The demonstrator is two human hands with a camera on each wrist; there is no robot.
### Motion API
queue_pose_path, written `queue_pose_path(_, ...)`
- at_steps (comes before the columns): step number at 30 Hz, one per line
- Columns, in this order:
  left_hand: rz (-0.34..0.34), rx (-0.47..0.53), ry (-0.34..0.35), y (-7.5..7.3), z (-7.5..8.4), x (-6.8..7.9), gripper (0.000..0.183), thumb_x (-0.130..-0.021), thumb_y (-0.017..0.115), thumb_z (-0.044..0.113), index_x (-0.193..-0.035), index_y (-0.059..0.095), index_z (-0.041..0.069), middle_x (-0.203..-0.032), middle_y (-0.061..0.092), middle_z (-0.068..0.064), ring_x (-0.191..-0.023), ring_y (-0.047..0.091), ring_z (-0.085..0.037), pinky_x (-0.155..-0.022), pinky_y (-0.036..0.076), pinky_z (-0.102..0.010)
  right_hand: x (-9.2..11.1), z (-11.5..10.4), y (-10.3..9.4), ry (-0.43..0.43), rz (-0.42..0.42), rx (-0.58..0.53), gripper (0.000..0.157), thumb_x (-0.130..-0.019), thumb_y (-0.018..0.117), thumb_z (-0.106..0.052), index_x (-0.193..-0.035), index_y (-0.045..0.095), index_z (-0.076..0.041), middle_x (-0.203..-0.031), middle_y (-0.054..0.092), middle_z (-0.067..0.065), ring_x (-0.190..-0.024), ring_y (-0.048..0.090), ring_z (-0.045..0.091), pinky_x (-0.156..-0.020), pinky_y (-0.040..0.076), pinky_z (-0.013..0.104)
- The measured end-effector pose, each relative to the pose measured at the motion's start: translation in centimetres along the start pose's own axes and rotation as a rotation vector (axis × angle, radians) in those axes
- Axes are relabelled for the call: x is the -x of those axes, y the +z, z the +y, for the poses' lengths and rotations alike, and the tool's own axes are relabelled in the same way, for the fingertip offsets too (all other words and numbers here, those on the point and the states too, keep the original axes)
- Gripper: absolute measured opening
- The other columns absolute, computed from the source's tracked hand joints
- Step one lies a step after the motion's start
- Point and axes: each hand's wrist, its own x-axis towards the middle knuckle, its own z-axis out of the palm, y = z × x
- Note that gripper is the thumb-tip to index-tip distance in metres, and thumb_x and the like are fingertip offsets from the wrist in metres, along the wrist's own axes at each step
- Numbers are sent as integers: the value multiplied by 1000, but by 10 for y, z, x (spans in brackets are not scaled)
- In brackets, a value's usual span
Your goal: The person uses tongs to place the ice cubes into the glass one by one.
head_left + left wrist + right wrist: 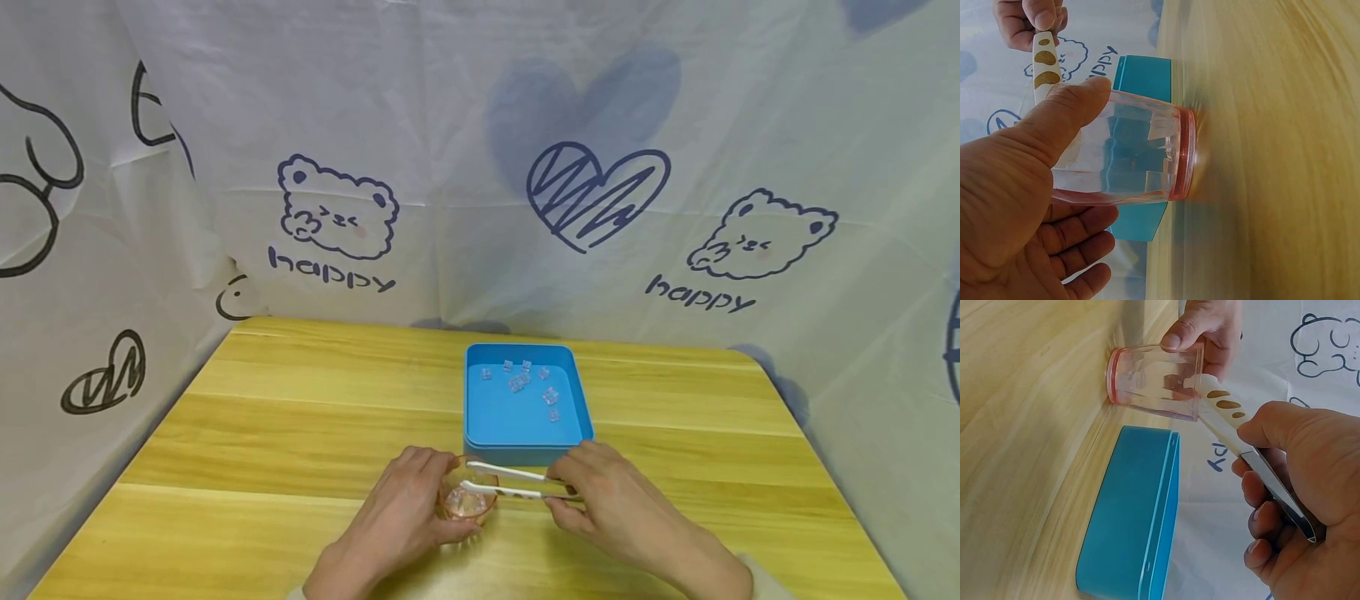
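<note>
Head view: moderately bright, soft light, seemingly from above. Backdrop cloth point(450, 108) reads dull grey; tabletop point(300, 417) warm yellow, mild sheen. Faint, soft-edged shadow on the tabletop below the right hand point(630, 508). Small glints at the clear cup point(467, 505); clear cubes point(551, 396) small, fine detail soft. Both wrist views: picture turned sideways. Left wrist: tabletop hazy, grain smeared, bright refracted patch beside the cup's base. Right wrist: tabletop paler, cup walls catch highlights, tongs' metal point(1280, 495) reflects light. 3 views, all usable.
</note>
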Motion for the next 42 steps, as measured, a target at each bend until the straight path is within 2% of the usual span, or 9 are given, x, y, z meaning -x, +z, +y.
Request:
queue_pose_path(5,0,1,-6,1,0,0,72,-75,92,54,-124,68,8,-115,70,-1,-112,60,-19,-100,55,-45,0,1,0,-7,6,18,16,-88,83,-21,-95,69,-19,-85,60,-13,-80,47,1,-69,45,22)
queue_pose_path(9,2,1,-4,2,0,1,72,-74,92,53,-124,68,7,-115,69,-2,-112,60,-19,-101,54,-45,-1,3,-1,31,8,31,16,-87,83,-24,-95,70,-19,-84,62,-14,-79,49,1,-70,45,24)
queue_pose_path(18,7,7,-2,1,1,1,71,-74,93,52,-123,68,7,-114,69,-2,-111,60,-18,-101,54,-45,-7,19,-11,161,31,15,13,-87,83,-20,-93,71,-16,-80,61,-15,-74,47,0,-68,44,24)
queue_pose_path(23,10,14,-4,1,1,1,71,-74,94,50,-122,67,6,-113,69,-2,-110,60,-18,-101,54,-45,-10,34,-14,248,48,42,11,-90,82,-18,-95,72,-13,-82,65,-10,-73,52,3,-69,48,31)
queue_pose_path(27,-4,18,-14,1,1,1,72,-74,94,51,-123,67,6,-113,69,-2,-111,60,-18,-101,54,-45,-12,43,-14,366,10,111,12,-92,80,-19,-97,73,-10,-80,68,-5,-71,56,8,-70,51,38)
queue_pose_path(32,-6,18,-13,2,1,0,72,-74,93,51,-124,67,7,-113,69,-3,-110,60,-18,-100,55,-45,-15,49,-11,460,-40,220,15,-91,77,-19,-84,67,-10,-67,55,-4,-62,46,14,-62,44,37)
queue_pose_path(37,1,17,-9,2,1,1,71,-74,94,50,-123,67,7,-113,68,-2,-111,59,-18,-101,54,-45,-15,52,-6,458,-61,324,28,-89,77,-19,-73,54,-14,-61,44,-2,-57,40,17,-55,35,33)
queue_pose_path(42,-12,19,-19,2,0,2,73,-74,92,52,-125,66,7,-115,68,-1,-112,59,-18,-102,54,-44,-14,51,0,422,-47,406,33,-87,79,-21,-70,51,-14,-59,43,-1,-55,41,19,-51,34,34)
